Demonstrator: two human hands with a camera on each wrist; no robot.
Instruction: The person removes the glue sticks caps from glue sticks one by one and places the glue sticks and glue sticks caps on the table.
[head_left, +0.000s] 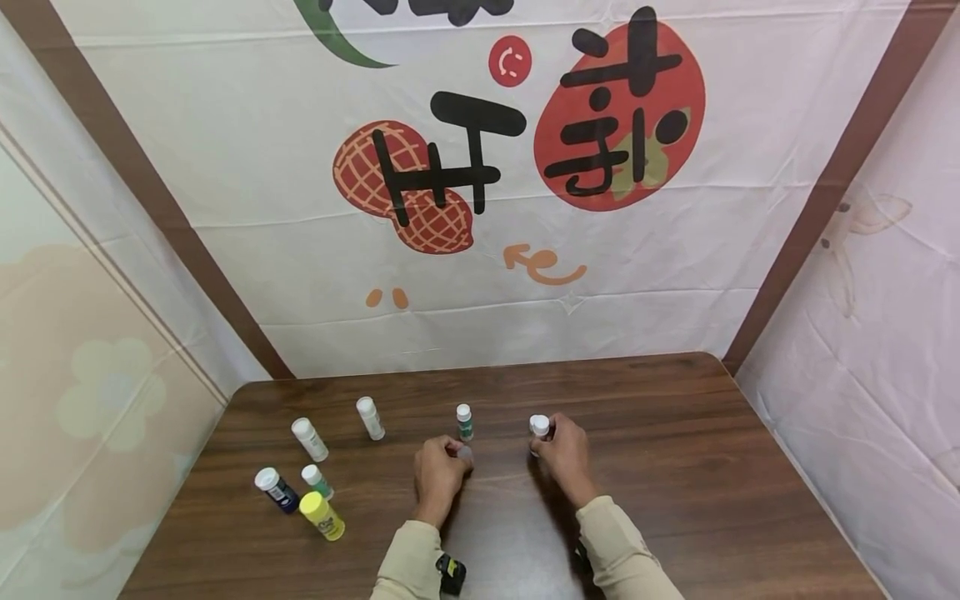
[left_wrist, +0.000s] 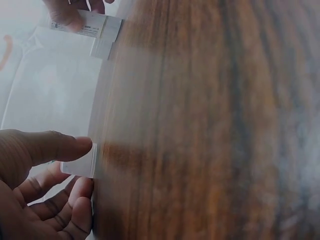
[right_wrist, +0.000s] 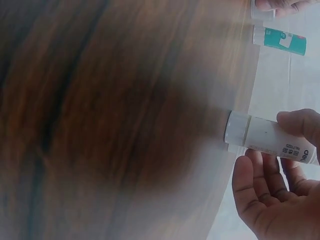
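In the head view my right hand point(head_left: 567, 454) is at the middle of the table, pinching a white glue stick point(right_wrist: 272, 135) between thumb and fingers. Its label shows in the right wrist view, and it stands upright, close to the tabletop. A second small white piece point(left_wrist: 102, 49) shows right beside its base, mostly hidden behind it. My left hand point(head_left: 440, 475) pinches a small translucent, cap-like piece point(left_wrist: 80, 164) just above the tabletop, the thumb on one side and the fingers on the other. Between and behind the hands stands a green glue stick point(head_left: 466, 425) with a white cap.
Left on the brown wooden table point(head_left: 675, 500) stand two white glue sticks point(head_left: 371, 418), a navy one point(head_left: 277, 490), a smaller green one point(head_left: 317, 482) and a yellow one point(head_left: 322, 516). A printed cloth point(head_left: 495, 325) hangs behind the table's far edge, with more cloth at both sides.
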